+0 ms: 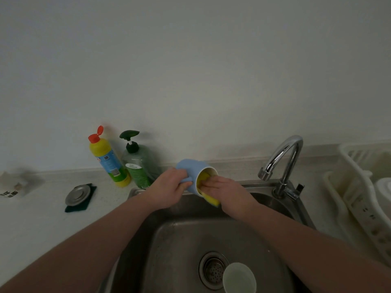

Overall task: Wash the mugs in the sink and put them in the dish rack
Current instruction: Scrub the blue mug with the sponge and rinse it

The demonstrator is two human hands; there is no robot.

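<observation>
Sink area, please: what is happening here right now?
A person is scrubbing a blue mug over the sink. The left hand holds it by the handle, and the right hand pushes a yellow sponge inside. A pale green mug waits by the drain. The dish rack stands on the right.

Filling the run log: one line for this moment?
step: scrubbing | left hand: holds blue mug | right hand: sponge inside mug | second mug: in sink

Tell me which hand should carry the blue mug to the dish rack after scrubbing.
Probably left: the left hand already grips the blue mug, while the right hand presses the sponge inside it. The dish rack stands rightward, though.
</observation>
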